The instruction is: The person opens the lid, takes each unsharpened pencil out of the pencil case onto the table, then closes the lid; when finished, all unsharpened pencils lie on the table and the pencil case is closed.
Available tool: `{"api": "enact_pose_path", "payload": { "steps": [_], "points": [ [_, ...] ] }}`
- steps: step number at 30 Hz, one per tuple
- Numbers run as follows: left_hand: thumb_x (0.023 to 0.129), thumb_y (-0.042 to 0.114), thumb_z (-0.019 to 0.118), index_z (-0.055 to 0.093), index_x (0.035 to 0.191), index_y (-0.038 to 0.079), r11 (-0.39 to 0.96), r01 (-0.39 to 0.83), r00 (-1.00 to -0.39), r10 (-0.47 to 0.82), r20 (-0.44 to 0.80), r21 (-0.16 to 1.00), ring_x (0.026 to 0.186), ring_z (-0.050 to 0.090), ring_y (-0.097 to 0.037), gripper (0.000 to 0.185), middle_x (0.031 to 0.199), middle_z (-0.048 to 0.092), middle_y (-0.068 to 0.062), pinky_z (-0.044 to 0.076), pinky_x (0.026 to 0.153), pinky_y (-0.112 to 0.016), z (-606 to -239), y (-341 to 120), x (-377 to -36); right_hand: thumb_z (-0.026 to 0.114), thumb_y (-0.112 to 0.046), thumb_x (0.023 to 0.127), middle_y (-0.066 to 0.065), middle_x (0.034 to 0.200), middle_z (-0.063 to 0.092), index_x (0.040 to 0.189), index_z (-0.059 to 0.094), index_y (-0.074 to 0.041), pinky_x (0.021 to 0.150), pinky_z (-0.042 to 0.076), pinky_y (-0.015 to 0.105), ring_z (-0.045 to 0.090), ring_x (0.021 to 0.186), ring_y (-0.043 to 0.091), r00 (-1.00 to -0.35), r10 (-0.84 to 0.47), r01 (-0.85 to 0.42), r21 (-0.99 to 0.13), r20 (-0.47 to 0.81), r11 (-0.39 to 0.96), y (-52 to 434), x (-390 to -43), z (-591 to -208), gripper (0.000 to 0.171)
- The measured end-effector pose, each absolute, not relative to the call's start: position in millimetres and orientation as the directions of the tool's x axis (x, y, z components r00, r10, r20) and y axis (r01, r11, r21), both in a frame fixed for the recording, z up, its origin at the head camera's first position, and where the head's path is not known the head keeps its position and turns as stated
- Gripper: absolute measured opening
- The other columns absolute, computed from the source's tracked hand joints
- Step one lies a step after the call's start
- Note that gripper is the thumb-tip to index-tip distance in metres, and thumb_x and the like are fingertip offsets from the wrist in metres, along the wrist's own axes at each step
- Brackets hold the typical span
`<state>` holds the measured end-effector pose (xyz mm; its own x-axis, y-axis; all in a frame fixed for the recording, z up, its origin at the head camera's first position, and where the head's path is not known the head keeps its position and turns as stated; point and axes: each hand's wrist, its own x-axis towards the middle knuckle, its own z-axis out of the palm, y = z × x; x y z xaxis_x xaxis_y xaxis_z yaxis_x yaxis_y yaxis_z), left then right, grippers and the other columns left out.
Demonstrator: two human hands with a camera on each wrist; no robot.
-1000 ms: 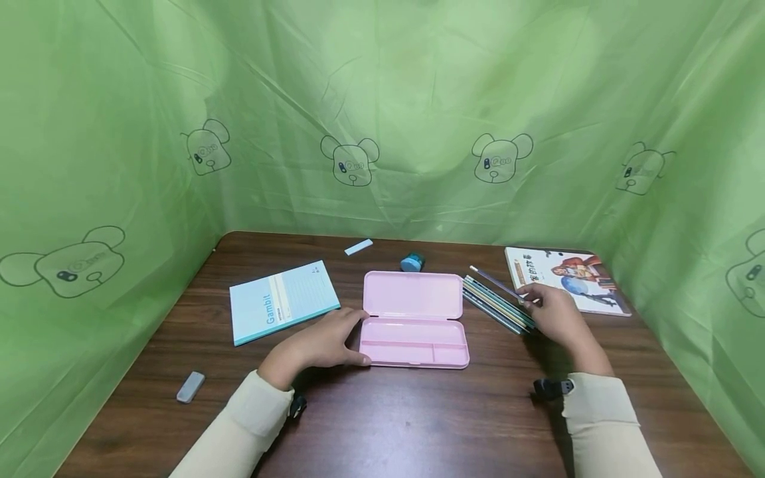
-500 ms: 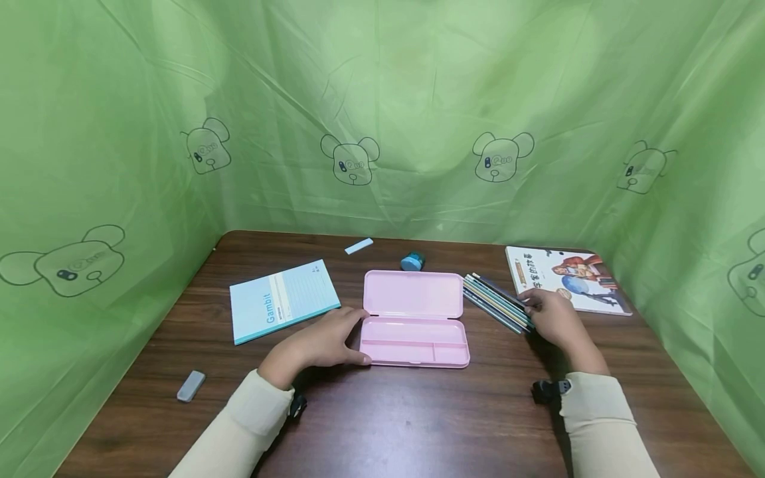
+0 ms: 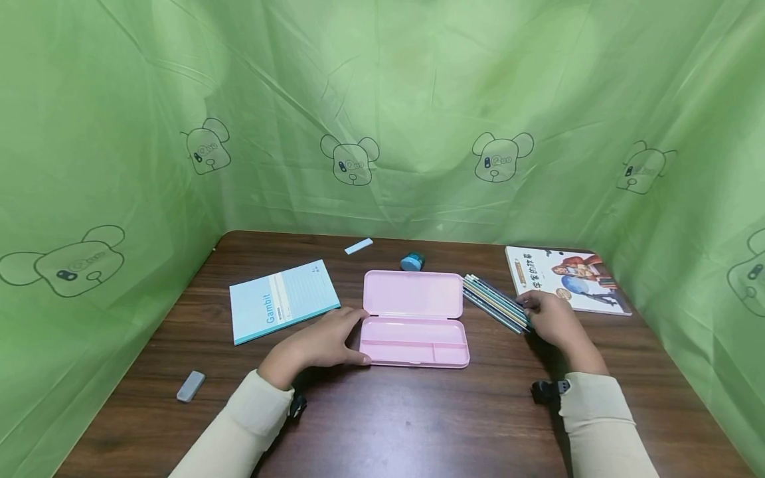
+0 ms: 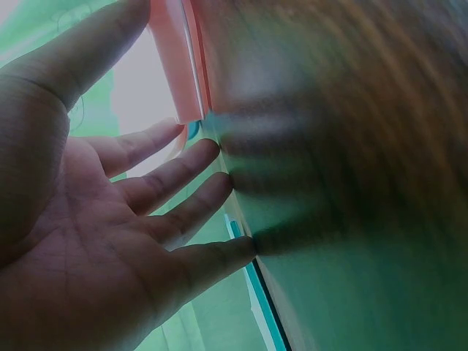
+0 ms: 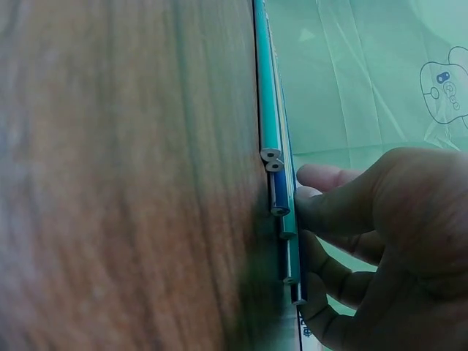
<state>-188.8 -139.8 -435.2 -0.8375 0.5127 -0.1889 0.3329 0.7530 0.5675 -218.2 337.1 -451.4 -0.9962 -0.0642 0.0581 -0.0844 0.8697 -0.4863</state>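
Observation:
A pink pencil case (image 3: 414, 296) lies opened flat at the middle of the table, its divided tray bare. My left hand (image 3: 319, 340) spans the case's left side, thumb at the front corner and index fingertip near the hinge. In the left wrist view its fingers (image 4: 194, 157) are spread and fairly straight. Right of the case lies a slanted bundle of several pencils (image 3: 495, 302). At the bundle's near end, my right hand (image 3: 552, 320) pinches the outermost dark pencil (image 5: 298, 291). Thumb and fingers curl against the pencils' side in the right wrist view.
A light blue notebook (image 3: 283, 302) lies left of the case, and an illustrated book (image 3: 568, 280) at the back right. Behind the case are a blue round object (image 3: 412, 262) and a white strip (image 3: 358, 246). A grey eraser-like block (image 3: 191, 386) lies front left.
My right hand has lowered the purple-toned pencil onto the right side of the bundle, and the pencils now lie closer together. The left hand and the case have stayed put.

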Motion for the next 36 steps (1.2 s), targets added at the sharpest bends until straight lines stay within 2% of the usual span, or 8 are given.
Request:
{"api": "enact_pose_path", "payload": {
  "steps": [12, 22, 26, 31, 36],
  "points": [
    [0.094, 0.041, 0.092, 0.051, 0.163, 0.002, 0.752, 0.327, -0.838, 0.511, -0.193, 0.572, 0.158, 0.048, -0.038, 0.090, 0.165, 0.054, -0.019, 0.041, 0.131, -0.056, -435, -143, -187, 0.066, 0.006, 0.100, 0.022, 0.104, 0.082, 0.115, 0.079, 0.004, 0.086, 0.057, 0.057, 0.073, 0.093, 0.034, -0.992, -0.090, -0.122, -0.480, 0.090, 0.869, 335, -219, -453, 0.020],
    [0.094, 0.040, 0.092, 0.050, 0.163, 0.002, 0.751, 0.324, -0.839, 0.509, -0.192, 0.575, 0.158, 0.047, -0.039, 0.090, 0.166, 0.054, -0.019, 0.041, 0.131, -0.057, -434, -146, -186, 0.066, 0.004, 0.101, 0.025, 0.107, 0.082, 0.116, 0.078, 0.004, 0.090, 0.058, 0.065, 0.077, 0.100, 0.043, -0.989, -0.105, -0.144, -0.490, 0.106, 0.860, 330, -218, -451, 0.019],
    [0.093, 0.041, 0.092, 0.051, 0.163, 0.003, 0.761, 0.319, -0.844, 0.499, -0.195, 0.565, 0.157, 0.048, -0.038, 0.090, 0.166, 0.054, -0.018, 0.042, 0.131, -0.056, -433, -145, -186, 0.067, 0.002, 0.103, 0.024, 0.108, 0.082, 0.121, 0.077, 0.004, 0.089, 0.058, 0.061, 0.077, 0.101, 0.044, -0.986, -0.107, -0.156, -0.497, 0.126, 0.853, 325, -218, -444, 0.020],
    [0.093, 0.043, 0.092, 0.050, 0.165, 0.004, 0.758, 0.328, -0.839, 0.508, -0.195, 0.565, 0.157, 0.048, -0.036, 0.091, 0.166, 0.054, -0.017, 0.042, 0.130, -0.055, -434, -141, -187, 0.067, -0.005, 0.108, 0.023, 0.119, 0.081, 0.128, 0.077, 0.001, 0.087, 0.057, 0.050, 0.075, 0.103, 0.037, -0.987, -0.136, -0.161, -0.508, 0.085, 0.846, 308, -219, -431, 0.024],
    [0.093, 0.044, 0.091, 0.049, 0.165, 0.004, 0.755, 0.330, -0.838, 0.510, -0.192, 0.566, 0.159, 0.046, -0.036, 0.092, 0.167, 0.053, -0.018, 0.041, 0.131, -0.055, -436, -140, -188, 0.068, -0.012, 0.110, 0.022, 0.125, 0.079, 0.131, 0.076, -0.001, 0.091, 0.056, 0.055, 0.072, 0.105, 0.036, -0.971, -0.225, -0.234, -0.523, 0.082, 0.819, 274, -226, -419, 0.026]
  ]
}}
